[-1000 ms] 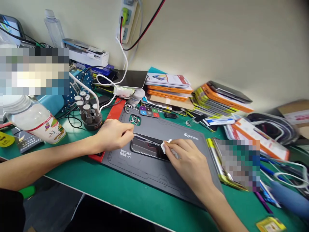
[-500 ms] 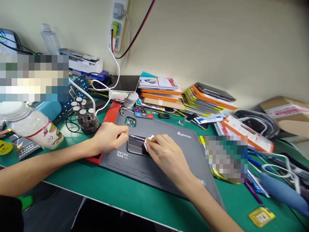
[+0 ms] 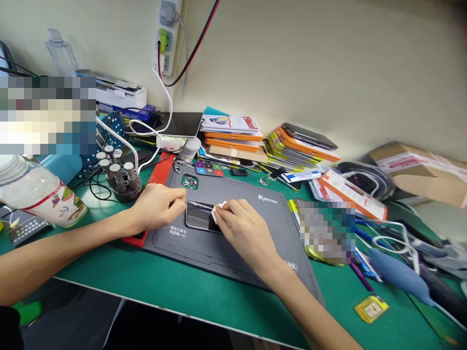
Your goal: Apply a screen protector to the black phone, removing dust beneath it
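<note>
A smartphone (image 3: pixel 200 216) lies face up on a grey work mat (image 3: pixel 233 262), its dark glass reflecting light. My right hand (image 3: pixel 242 226) covers the phone's right end, fingers pinched on a small white wipe (image 3: pixel 215 214) that rests against the screen. At the phone's upper left corner is my left hand (image 3: pixel 160 204), curled into a fist. Its fingertips are turned away, so I cannot see whether they hold anything. Small screws (image 3: pixel 189 182) lie in a recess of the mat just beyond the left hand.
Left of the mat stand a screwdriver holder (image 3: pixel 122 182) and a large plastic jar (image 3: pixel 44 194). Stacked boxes (image 3: pixel 231 136) line the wall. Cables, a blue-handled tool (image 3: pixel 399 277) and a yellow item (image 3: pixel 371 308) lie at right on the green table (image 3: pixel 175 282).
The whole view has shifted slightly, so everything sits further left. Both hands keep about the same place at the phone, and the wipe is still on its right part.
</note>
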Motion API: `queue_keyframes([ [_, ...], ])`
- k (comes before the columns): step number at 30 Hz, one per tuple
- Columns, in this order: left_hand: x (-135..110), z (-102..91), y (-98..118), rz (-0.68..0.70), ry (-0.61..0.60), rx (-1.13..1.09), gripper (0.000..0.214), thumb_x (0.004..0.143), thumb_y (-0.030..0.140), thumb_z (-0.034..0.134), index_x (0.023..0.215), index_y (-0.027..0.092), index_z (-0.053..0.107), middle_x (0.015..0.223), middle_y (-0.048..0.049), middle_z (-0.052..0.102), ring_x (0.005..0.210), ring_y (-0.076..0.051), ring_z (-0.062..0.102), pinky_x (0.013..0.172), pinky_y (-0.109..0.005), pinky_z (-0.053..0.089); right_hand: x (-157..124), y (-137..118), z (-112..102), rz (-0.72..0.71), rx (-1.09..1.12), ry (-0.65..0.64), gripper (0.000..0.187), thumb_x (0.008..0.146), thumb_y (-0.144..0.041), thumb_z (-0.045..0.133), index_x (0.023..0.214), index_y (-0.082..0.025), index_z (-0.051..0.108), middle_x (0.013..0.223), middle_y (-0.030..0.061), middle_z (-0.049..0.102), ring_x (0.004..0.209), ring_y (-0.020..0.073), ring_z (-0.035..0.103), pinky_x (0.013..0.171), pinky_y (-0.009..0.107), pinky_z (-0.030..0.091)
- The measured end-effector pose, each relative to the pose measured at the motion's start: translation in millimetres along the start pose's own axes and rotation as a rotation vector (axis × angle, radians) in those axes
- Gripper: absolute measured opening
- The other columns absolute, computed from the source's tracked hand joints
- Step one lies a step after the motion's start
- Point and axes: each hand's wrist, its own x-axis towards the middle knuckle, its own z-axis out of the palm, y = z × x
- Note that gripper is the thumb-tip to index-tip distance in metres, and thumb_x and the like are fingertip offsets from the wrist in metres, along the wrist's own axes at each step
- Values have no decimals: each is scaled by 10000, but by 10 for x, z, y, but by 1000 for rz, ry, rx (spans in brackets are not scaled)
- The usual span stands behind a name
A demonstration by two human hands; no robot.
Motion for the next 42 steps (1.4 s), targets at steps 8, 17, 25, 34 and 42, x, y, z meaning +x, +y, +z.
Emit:
queue_keyframes([
  [8,-5,5,-17,46,33,-5,235,868,238,390,636,205,404,511,68,352,467,-88,316,535,-260,255,62,-30,25,-2,26,18,295,1083,-239,503,917,-192,742,845,66,671,792,201,541,734,348,457],
  [17,-35,-28,-15,243,156,-103,224,863,153,385,647,211,385,543,65,395,475,-79,336,512,-237,288,229,-214,97,-56,2,4,281,1068,-209,523,876,-176,725,840,69,664,794,203,543,731,348,448],
  [25,-45,5,-36,266,159,-86,215,858,149,396,653,212,395,543,65,400,477,-83,345,513,-241,294,130,-104,37,-25,15,24,286,1079,-218,506,897,-181,724,841,68,656,790,202,535,720,347,437],
  [34,-65,12,-52,227,142,-72,216,868,170,392,657,211,415,548,59,415,485,-88,367,528,-238,310,268,-323,99,-84,16,10,289,1064,-194,520,838,-184,699,815,58,634,768,194,521,709,351,425],
  [42,-89,65,-54,190,127,-63,211,856,211,410,652,210,463,540,48,504,495,-100,411,541,-244,318,162,-243,33,-115,47,42,269,1065,-217,542,844,-171,688,793,45,625,739,185,517,689,335,415],
])
